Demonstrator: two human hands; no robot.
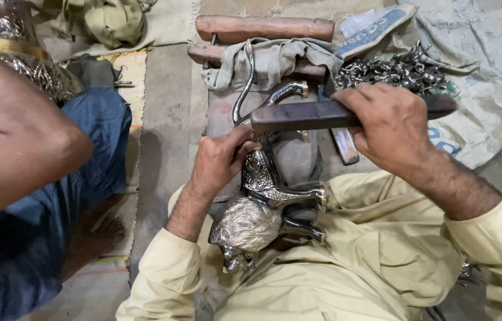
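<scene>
Gripping a dark wooden bar [322, 114] in a closed fist, the right hand [390, 128] holds it level above the silver lion figurine [260, 205]. The left hand [218, 159] pinches the figurine's back, steadying it on the person's lap against a cloth-draped wooden block [272, 59].

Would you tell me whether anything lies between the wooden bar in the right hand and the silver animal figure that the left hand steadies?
Nothing visible does. The right hand holds the wooden bar directly above the silver animal figure; only the left hand, gripping the figure, sits close below the bar's end.
</scene>
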